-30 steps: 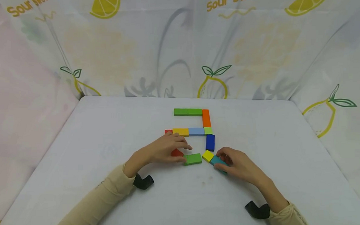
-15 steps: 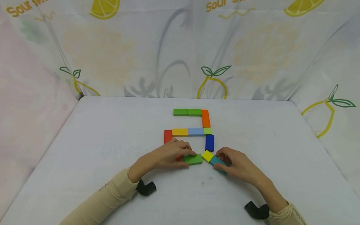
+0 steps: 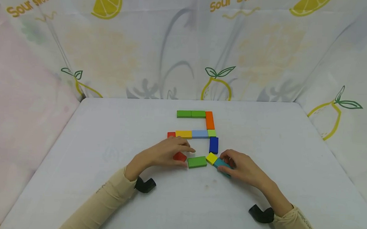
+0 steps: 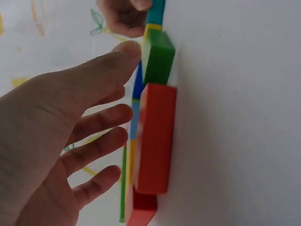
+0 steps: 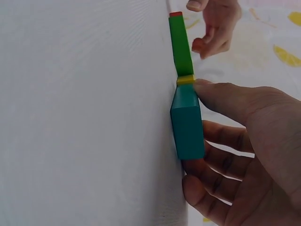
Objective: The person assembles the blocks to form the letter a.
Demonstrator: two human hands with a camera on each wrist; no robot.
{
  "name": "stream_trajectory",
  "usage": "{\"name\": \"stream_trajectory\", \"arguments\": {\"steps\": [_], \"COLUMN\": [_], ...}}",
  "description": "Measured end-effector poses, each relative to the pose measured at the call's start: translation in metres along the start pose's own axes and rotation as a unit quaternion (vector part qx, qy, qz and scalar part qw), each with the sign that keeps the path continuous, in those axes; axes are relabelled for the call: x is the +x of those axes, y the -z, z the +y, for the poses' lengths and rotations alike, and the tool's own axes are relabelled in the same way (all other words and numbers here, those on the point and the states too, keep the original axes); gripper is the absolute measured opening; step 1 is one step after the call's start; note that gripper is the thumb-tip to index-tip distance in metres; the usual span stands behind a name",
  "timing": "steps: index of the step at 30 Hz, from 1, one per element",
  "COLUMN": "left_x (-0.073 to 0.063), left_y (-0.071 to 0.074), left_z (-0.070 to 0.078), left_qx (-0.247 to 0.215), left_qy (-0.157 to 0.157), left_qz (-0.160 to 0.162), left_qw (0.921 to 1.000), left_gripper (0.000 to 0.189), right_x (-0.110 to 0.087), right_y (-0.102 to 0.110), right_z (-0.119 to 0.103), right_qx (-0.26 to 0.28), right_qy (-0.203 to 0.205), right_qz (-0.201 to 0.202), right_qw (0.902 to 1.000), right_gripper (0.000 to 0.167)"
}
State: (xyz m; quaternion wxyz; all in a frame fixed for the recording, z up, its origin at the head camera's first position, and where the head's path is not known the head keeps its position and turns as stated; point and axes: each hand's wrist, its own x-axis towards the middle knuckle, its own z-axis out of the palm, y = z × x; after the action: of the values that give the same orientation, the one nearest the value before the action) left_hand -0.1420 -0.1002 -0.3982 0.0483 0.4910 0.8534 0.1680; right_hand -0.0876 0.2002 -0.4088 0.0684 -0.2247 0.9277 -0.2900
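My left hand [image 3: 161, 154] hovers by the lower red block [image 3: 180, 157], thumb and fingers spread and holding nothing. In the left wrist view the red block [image 4: 156, 139] lies beside the fingers, end to end with a green block [image 4: 159, 56]. Just right of that hand, the green block [image 3: 197, 162] lies flat on the table. My right hand [image 3: 243, 167] grips a teal block [image 3: 223, 165], thumb on the near side and fingers on the far side. Its upper end meets a small yellow block [image 3: 211, 158], also visible in the right wrist view.
Farther back, two green blocks [image 3: 191, 114], an orange block [image 3: 210, 120], a light green block [image 3: 212, 133], a light blue block [image 3: 200, 134], a yellow-orange block [image 3: 183, 134] and a dark blue block [image 3: 214, 145] form a bent line. Another red block [image 3: 171, 134] is partly covered.
My left hand went onto the green block, then drew back left and away from it. The green block shifted very slightly right. My right hand stays at the teal block.
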Motion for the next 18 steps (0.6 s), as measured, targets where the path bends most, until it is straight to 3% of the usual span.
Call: {"name": "stream_trajectory", "arguments": {"steps": [7,18], "left_x": [-0.0087,-0.0062], "left_y": [0.0126,0.008], "left_z": [-0.011,-0.0118], "left_qx": [-0.014,0.002], "left_qy": [0.025,0.012], "left_qz": [-0.043,-0.035], "left_qw": [0.9987,0.9993], "left_gripper": [0.036,0.034], "right_x": [-0.0002,0.0009], "right_y": [-0.0001,-0.0006], "right_z": [0.0006,0.0012], "right_qx": [0.002,0.003], "right_qy": [-0.001,0.001], "right_qz": [0.003,0.005], "right_qw": [1.0,1.0], "right_gripper": [0.03,0.03]}}
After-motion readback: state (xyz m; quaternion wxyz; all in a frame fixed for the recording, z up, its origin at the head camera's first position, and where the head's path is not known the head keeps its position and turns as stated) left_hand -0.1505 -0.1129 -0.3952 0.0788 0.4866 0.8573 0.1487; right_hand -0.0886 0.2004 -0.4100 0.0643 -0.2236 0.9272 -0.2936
